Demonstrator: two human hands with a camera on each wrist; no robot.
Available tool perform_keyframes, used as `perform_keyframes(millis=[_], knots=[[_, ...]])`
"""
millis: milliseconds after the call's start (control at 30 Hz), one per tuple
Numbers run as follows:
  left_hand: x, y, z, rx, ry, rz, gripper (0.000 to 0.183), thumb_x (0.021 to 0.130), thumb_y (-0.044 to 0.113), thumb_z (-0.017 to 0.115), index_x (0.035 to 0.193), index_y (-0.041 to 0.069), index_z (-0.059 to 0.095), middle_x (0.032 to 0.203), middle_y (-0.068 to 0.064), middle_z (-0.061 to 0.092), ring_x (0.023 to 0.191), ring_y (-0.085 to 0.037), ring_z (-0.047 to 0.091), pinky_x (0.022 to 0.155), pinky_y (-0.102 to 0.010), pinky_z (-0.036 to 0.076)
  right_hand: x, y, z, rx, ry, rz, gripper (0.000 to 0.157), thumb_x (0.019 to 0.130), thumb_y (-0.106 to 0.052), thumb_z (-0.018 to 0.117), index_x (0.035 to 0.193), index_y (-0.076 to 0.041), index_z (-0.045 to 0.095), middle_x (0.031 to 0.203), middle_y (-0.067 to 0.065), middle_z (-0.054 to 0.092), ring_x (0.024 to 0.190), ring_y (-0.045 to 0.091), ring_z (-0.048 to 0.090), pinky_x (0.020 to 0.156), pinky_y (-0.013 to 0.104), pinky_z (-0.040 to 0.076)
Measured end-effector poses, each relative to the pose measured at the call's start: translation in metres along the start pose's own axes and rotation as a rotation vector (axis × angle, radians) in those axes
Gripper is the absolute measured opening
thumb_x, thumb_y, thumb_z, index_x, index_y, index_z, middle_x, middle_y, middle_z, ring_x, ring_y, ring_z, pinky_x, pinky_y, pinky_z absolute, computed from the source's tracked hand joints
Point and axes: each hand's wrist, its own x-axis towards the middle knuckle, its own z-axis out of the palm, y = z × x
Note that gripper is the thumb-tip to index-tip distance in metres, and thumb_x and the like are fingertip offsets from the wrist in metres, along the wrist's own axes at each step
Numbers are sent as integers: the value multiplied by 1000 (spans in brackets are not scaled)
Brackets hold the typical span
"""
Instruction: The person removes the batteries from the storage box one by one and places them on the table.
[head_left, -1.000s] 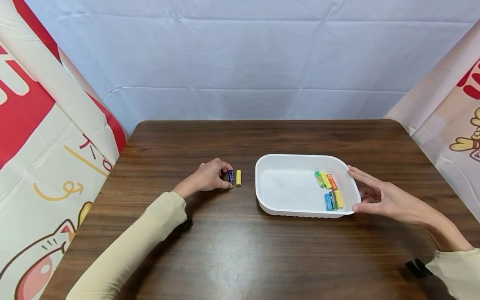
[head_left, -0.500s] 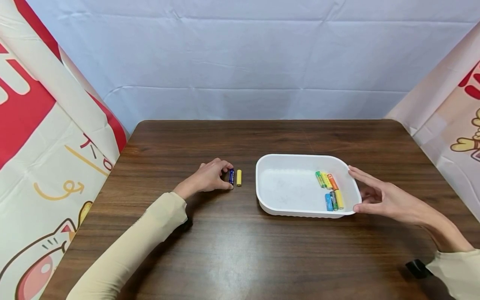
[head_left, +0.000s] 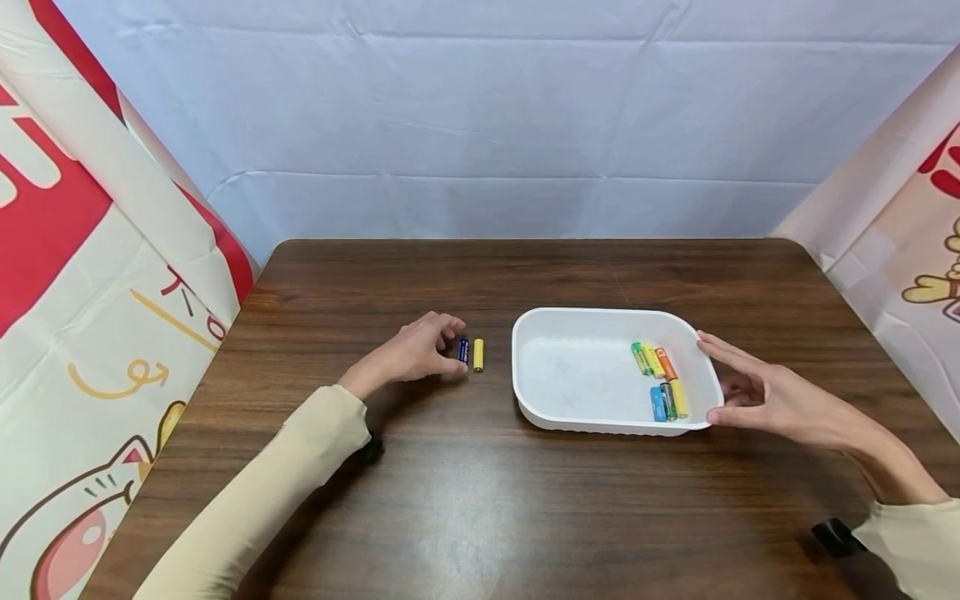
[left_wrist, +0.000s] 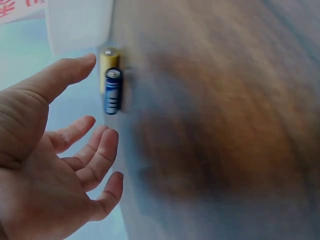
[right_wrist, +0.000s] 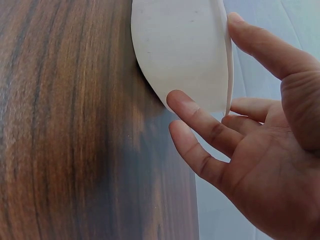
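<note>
Left grip (head_left: 412,348): wide, thumb and fingers apart, set around the left side of a dark blue battery (head_left: 463,350). Thumb is at the battery's near end, fingers at the far end; can't tell if either touches. Blue battery lies on the counter (head_left: 450,500), left of the tray. Yellow battery (head_left: 478,356) lies just right of it, roughly parallel, slight gap between.

White tray (head_left: 570,379) sits right of that pair, apart from both. Six batteries lie in its right part. Far group, left to right: green-and-yellow battery (head_left: 641,358), bright yellow battery (head_left: 655,362), orange battery (head_left: 666,363). Near group: light blue battery (head_left: 657,404), dark-and-green battery (head_left: 667,401), deep yellow battery (head_left: 679,398).

Right grip (head_left: 772,400): spread wide across the tray's right end, thumb at near corner, forefinger at far corner, resting against the rim.

Cream sleeves (head_left: 262,483) on both arms. Pale sheet (head_left: 480,117) hangs behind the counter's far edge, printed sheets left (head_left: 90,333) and right (head_left: 900,217).
</note>
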Motion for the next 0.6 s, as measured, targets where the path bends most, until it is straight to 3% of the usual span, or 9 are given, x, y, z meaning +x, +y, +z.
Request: perform_keyframes(millis=[133,333,600], knots=[[-3,11,-9,-43,37,57,66,92,29,79,147,4,51,132,-16,54,113,-27,58,98,-45,48,0,-1,-1,-6,-1,13,98,87,-12,84,165,-10,24,152,26,39,92,3,63,73,18,51],[-8,36,-18,-87,107,121,62,92,31,79,145,9,54,138,-13,54,117,-28,58,98,-43,49,0,0,-1,-1,3,4,98,87,-11,84,165,-10,24,153,26,38,92,3,63,73,18,51],[-7,74,-9,-109,84,224,61,91,26,80,144,7,56,138,-12,55,117,-28,61,95,-38,50,1,0,-1,2,-2,-7,99,87,-10,84,165,-8,23,150,28,40,93,2,63,73,19,52]])
